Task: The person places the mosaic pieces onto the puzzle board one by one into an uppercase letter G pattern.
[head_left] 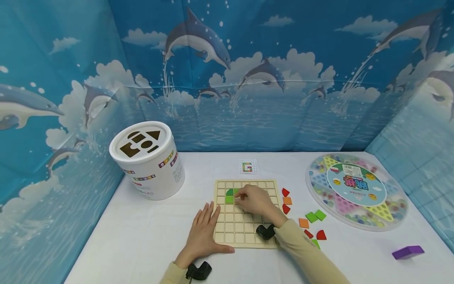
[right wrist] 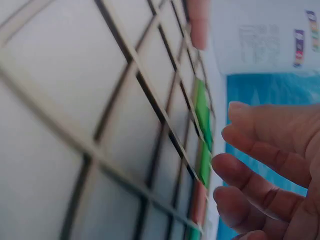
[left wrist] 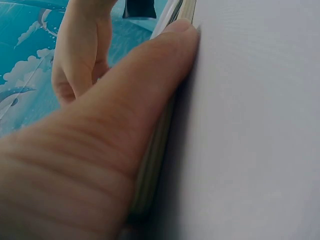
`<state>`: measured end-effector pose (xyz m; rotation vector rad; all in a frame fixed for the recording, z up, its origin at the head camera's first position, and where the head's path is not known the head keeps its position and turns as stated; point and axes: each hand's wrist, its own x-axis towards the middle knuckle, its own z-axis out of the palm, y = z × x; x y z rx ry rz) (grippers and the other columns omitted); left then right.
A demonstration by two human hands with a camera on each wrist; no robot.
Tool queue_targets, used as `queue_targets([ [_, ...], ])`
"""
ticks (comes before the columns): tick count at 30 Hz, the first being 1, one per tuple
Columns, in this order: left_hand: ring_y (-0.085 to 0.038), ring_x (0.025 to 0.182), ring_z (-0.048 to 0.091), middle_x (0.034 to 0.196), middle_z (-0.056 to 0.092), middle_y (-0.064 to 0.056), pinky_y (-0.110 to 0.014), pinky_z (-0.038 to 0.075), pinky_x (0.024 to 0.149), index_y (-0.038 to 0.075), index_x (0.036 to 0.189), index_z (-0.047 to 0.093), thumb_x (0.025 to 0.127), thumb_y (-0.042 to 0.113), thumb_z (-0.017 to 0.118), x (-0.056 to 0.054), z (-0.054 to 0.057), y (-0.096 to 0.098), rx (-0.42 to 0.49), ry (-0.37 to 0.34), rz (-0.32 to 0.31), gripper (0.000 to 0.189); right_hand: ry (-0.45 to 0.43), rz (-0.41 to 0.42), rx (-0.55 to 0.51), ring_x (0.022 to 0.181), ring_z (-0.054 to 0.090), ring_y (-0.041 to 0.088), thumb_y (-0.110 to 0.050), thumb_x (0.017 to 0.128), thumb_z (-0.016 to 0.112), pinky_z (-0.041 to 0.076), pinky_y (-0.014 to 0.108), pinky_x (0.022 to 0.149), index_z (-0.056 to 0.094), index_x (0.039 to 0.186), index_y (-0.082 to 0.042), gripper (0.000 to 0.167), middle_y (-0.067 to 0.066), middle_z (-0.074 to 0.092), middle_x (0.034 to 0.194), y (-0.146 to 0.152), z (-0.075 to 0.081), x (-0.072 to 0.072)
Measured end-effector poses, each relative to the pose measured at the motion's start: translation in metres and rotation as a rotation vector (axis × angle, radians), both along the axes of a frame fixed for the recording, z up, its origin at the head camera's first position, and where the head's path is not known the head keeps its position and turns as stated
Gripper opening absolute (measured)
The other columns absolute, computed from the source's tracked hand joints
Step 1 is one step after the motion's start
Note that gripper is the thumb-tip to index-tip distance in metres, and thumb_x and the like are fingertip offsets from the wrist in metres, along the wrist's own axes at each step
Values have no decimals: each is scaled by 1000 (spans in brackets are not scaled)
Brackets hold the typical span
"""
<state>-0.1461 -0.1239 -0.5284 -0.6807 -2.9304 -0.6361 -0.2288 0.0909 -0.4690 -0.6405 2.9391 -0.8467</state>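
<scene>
A pale wooden grid board (head_left: 235, 227) lies on the white table. Near its far left, a dark green quarter-round piece (head_left: 229, 192) and a light green square (head_left: 229, 199) sit in cells; more green shows by the right fingertips. In the right wrist view, a red piece (right wrist: 199, 202) sits in the grid beyond the green ones. My right hand (head_left: 256, 200) hovers close over these pieces, fingers loosely bent, with nothing visible between them. My left hand (head_left: 205, 232) lies spread at the board's near left corner, its thumb along the front edge.
A small pattern card (head_left: 248, 167) lies behind the board. Loose red pieces (head_left: 321, 235), orange squares (head_left: 304, 223) and green squares (head_left: 320, 215) are scattered to its right. A white bucket (head_left: 156, 177) stands back left, a round marble game (head_left: 356, 184) lies right, near a purple block (head_left: 408, 252).
</scene>
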Motion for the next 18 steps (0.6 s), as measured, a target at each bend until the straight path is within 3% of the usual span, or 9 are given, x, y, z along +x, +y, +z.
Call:
queue_targets([
  [6,-32,143,5,156,13,-17,-48,6,111,5,151,21,57,82,65,-1,0,1,-5,-11,6,129,25,-23,-100,51,42,7,-24,86,72,33,25,44,74,95,-14,14,-11,58,75,39,8,7],
  [11,-31,143,5,156,13,-17,-47,6,112,5,151,21,56,81,67,-1,0,1,-12,-23,16,130,37,-78,-95,48,45,9,-20,85,72,35,28,40,73,101,-11,19,-8,61,77,76,14,8],
  [18,-32,143,5,156,12,-17,-49,6,111,4,151,20,57,79,68,0,2,0,10,-37,6,129,-82,-151,-36,52,50,13,-21,86,70,39,31,46,72,97,-9,16,-5,60,72,116,21,3],
])
